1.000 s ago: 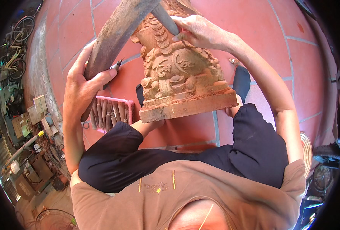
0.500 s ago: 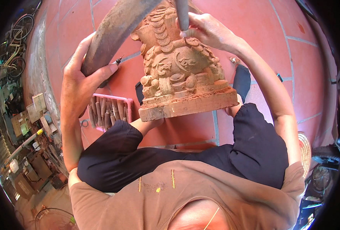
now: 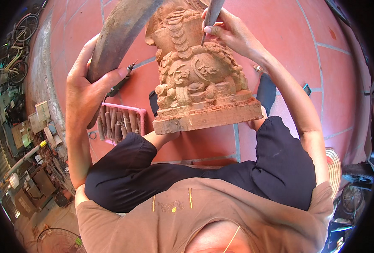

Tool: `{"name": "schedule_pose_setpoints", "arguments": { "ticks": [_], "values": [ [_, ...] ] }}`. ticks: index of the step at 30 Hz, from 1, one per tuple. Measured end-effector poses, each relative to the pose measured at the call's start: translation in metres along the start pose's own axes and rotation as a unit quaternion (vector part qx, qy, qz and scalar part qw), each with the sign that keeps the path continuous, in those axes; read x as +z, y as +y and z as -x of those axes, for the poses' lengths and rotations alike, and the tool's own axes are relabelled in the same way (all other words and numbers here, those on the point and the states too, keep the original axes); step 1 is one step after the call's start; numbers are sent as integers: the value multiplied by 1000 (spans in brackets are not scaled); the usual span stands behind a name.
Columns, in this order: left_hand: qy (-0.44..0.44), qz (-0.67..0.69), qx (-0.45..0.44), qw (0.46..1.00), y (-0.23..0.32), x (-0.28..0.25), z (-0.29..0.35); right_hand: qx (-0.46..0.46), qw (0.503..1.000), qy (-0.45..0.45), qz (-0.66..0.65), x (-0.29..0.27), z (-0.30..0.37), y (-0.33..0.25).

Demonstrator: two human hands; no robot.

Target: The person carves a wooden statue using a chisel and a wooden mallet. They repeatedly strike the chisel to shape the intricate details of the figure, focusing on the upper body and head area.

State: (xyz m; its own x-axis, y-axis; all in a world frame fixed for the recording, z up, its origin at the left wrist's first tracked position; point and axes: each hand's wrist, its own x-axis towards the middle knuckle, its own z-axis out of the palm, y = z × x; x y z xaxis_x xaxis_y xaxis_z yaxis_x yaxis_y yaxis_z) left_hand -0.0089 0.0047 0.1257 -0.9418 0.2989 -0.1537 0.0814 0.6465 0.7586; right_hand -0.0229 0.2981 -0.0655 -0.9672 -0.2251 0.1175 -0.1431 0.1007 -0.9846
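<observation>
Carving (image 3: 199,76): matt wood, rough base
Curved club (image 3: 119,38): worn wood, smooth
Chisel handle (image 3: 213,13): smooth, matt
Left basket (image 3: 143,116): glossy plastic
Floor tiles (image 3: 280,29): smooth, slight sheen
Trousers (image 3: 284,164): matt cloth
Shirt (image 3: 233,196): matt cloth

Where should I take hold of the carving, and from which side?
Probably by the plain base slab of the carving, coming from the near side, where its straight, blocky edge lies exposed; the raised relief beyond is uneven, and the right hand holds a chisel farther up.
</observation>
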Motion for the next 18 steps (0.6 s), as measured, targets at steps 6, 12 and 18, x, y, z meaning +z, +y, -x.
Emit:
{"name": "schedule_pose_setpoints", "arguments": {
  "ticks": [6,12,18],
  "values": [
    [5,11,30,999,2,0,1,-54,987,-53,140,2,-8,-20],
    [21,-2,51,998,3,-3,-1,-148,967,-64,197,1,-16,-6],
    [9,-77,45,996,-1,0,-2,-157,954,-95,238,4,-24,-12]
  ]
}}
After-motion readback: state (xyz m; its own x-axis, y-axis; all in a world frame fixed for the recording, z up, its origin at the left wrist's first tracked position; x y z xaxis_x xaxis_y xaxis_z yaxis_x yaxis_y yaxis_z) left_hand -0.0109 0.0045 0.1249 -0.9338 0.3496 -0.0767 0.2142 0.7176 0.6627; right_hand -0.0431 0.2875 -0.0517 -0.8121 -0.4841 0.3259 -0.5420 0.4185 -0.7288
